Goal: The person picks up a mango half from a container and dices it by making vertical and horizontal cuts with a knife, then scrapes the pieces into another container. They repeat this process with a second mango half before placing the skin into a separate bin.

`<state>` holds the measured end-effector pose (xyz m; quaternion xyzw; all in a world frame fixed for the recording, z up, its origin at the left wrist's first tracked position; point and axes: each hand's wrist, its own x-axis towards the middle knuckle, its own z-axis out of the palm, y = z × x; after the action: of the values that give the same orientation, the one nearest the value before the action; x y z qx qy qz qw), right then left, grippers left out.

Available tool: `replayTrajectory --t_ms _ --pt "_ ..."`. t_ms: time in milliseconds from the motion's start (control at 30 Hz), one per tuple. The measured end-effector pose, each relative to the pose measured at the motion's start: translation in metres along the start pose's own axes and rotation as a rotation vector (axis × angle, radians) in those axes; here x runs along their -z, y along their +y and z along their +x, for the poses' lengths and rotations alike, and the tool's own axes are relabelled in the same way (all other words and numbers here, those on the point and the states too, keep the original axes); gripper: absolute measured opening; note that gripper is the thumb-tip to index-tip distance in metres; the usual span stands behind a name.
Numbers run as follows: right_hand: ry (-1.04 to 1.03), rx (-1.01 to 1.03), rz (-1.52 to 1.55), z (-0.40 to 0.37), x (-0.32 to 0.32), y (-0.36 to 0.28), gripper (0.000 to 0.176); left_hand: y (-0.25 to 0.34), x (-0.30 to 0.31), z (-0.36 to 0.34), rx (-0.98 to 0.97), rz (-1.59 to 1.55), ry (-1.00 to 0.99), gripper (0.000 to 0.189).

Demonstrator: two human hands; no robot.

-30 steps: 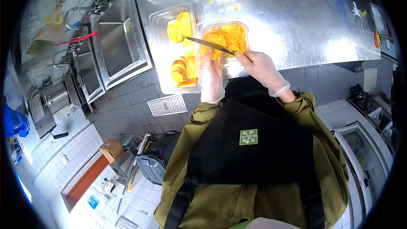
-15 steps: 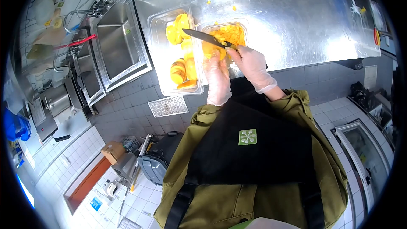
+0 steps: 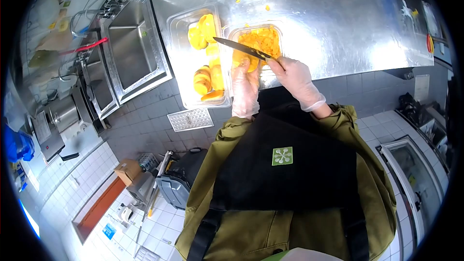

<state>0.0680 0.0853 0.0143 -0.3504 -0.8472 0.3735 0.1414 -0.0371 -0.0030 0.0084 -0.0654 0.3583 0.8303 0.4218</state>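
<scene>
1. The right hand (image 3: 296, 78), centre of the frame and gloved, is closed round the handle of the knife (image 3: 238, 45), its blade pointing toward the upper left.
2. The left hand (image 3: 245, 89), also gloved, grips a piece of yellow fruit (image 3: 237, 58) just above the frame's centre, near the lower left part of the small tub (image 3: 261, 22). Whether the blade's edge touches the fruit is hard to tell in this glare.
3. The left thumb lies close below the blade, so a slip on wet flesh could nick the glove or the skin.
4. The fruit looks slick; a loose hold could let it twist or drop onto the chopped pieces (image 3: 266, 40).
5. Bits (image 3: 267, 7) lie on the counter (image 3: 338, 24) at upper centre; a flick past the rim could add more.
6. Left of the hands, the large tub (image 3: 180, 34) holds bigger pieces; a careless elbow or wrist could knock it.
</scene>
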Motion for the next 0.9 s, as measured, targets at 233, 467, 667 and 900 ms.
replayTrajectory --t_ms 233,467,667,900 --pt "0.099 -0.013 -0.173 0.001 -0.019 -0.003 0.036 -0.001 -0.009 -0.009 -0.058 0.171 -0.016 0.037" --pt "-0.011 -0.105 0.102 0.019 0.0 0.001 0.036 -0.007 -0.001 -0.022 -0.053 0.389 0.067 0.027" --pt "-0.006 -0.012 0.135 0.002 0.001 0.0 0.036 0.008 -0.005 -0.017 -0.031 0.169 -0.081 0.044" --pt "0.124 0.017 -0.149 0.005 -0.015 -0.004 0.04 0.005 -0.001 -0.021 -0.037 0.296 -0.11 0.033"
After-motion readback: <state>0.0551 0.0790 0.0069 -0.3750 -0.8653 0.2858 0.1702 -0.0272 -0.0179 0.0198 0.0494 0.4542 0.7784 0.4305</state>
